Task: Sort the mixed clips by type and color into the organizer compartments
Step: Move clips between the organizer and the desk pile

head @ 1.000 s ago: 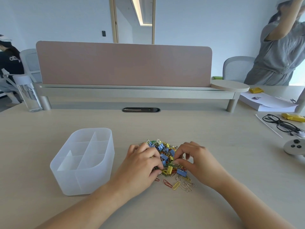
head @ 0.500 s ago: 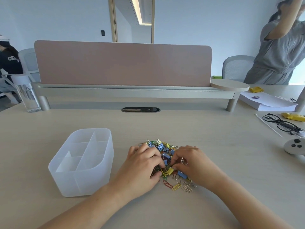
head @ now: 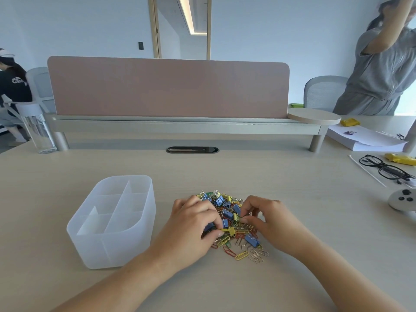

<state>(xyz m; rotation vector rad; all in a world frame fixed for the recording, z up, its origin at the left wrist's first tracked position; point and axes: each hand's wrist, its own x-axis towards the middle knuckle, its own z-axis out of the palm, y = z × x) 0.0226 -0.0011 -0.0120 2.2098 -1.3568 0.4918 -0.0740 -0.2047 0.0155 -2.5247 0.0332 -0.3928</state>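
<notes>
At lower centre, just right of the empty organizer [head: 144, 221], a person's left hand [head: 191, 224] pinches a yellow binder clip [head: 230, 231] by its handle while the right hand [head: 267, 219], fingers curled, pinches into the pile of clips [head: 227, 209], light, stiff, snag-prone pieces probably best lifted singly by handle or loop.

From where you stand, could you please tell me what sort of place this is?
Probably a shared office: a desk with a pink divider screen, a mesh office chair behind it, and a paper stack near glasses.
</notes>
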